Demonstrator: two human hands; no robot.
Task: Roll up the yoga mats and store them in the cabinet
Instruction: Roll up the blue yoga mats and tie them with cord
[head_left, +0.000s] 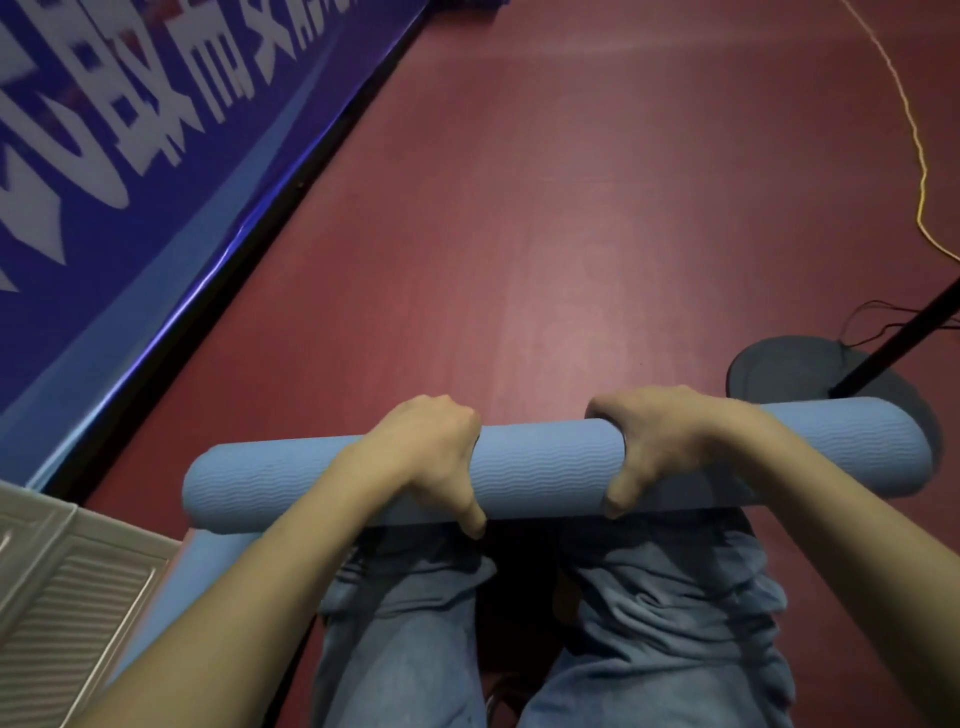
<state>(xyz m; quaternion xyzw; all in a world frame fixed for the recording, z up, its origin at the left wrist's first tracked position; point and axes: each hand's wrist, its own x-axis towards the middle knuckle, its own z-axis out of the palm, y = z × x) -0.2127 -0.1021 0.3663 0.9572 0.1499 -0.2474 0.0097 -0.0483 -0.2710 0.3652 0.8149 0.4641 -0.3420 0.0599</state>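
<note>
Rolled blue yoga mat held horizontal above knees, left hand and right hand gripping its middle, open red floor ahead, blue banner along left edge, white lettering blurred, cabinet at lower-left corner.

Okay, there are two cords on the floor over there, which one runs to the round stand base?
The thin dark cord, looping beside the black stand base at right. The yellow cord trails farther back across the red floor and stays apart from the base.

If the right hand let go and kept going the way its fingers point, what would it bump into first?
Probably the red floor. The right hand grips the rolled blue yoga mat, fingers pointing forward and down over it. Nothing else shows ahead, though depth is unclear.
</note>
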